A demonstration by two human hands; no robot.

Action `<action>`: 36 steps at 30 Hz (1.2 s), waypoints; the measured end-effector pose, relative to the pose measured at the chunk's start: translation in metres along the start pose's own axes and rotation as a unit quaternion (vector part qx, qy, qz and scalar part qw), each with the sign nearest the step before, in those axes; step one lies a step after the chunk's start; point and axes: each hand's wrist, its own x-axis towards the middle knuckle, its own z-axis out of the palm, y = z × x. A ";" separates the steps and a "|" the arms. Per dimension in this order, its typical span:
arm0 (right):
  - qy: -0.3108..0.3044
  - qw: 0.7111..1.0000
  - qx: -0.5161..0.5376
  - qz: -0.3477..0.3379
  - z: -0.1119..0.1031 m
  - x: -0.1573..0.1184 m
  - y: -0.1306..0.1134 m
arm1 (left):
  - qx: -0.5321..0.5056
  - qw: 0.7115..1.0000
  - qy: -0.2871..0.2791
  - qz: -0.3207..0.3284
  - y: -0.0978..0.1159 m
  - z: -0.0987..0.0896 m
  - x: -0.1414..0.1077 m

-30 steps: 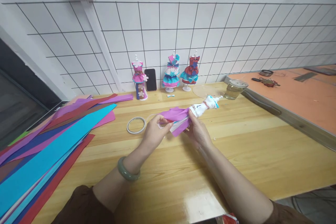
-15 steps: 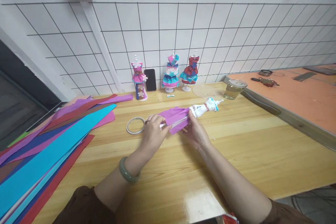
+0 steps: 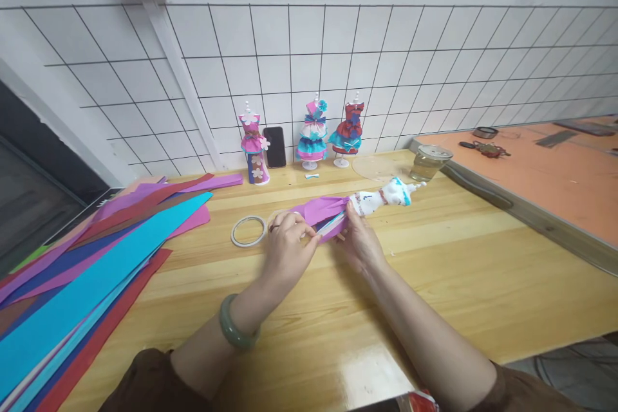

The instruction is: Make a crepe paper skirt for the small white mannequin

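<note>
A small white dress-form mannequin (image 3: pixel 369 202) lies tilted above the table, its neck end pointing right. Purple crepe paper (image 3: pixel 324 207) wraps its lower part like a skirt, with a gap showing pale and bluish strips inside. My right hand (image 3: pixel 363 241) grips the mannequin at the waist edge of the purple paper, thumb on top. My left hand (image 3: pixel 290 244), wearing a ring and a green bangle, pinches the lower edge of the purple paper. A roll of double-sided tape (image 3: pixel 248 232) lies just left of my left hand.
Three dressed mini mannequins, among them a red-and-blue one (image 3: pixel 348 132), stand by the tiled wall near a black phone (image 3: pixel 275 147). Crepe paper strips (image 3: pixel 111 251) cover the table's left. A lidded cup (image 3: pixel 429 163) stands at the back right beside an orange surface (image 3: pixel 541 174).
The mannequin has turned a little, and its neck end has shifted right. My left hand has moved slightly right along the purple paper, and the gap in the paper shows different strips.
</note>
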 end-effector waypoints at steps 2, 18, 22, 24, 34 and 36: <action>0.014 1.000 0.004 -0.020 0.000 0.001 0.001 | 0.013 1.000 -0.005 0.003 0.008 -0.002 -0.002; 0.009 0.999 -0.031 -0.010 0.002 -0.004 -0.002 | -0.141 0.974 -0.089 -0.153 -0.004 -0.018 0.016; -0.009 1.000 -0.014 0.006 0.002 -0.004 -0.001 | -0.231 0.946 -0.118 -0.197 -0.011 -0.014 0.018; -0.007 1.000 -0.009 0.016 0.001 -0.003 -0.001 | -0.254 0.937 -0.117 -0.209 -0.014 -0.012 0.018; -0.017 0.999 -0.028 0.029 -0.001 0.002 0.000 | -0.197 0.958 -0.121 -0.170 -0.025 -0.014 0.020; -0.019 0.999 -0.036 0.030 -0.001 0.003 0.000 | -0.186 0.961 -0.126 -0.163 -0.027 -0.014 0.020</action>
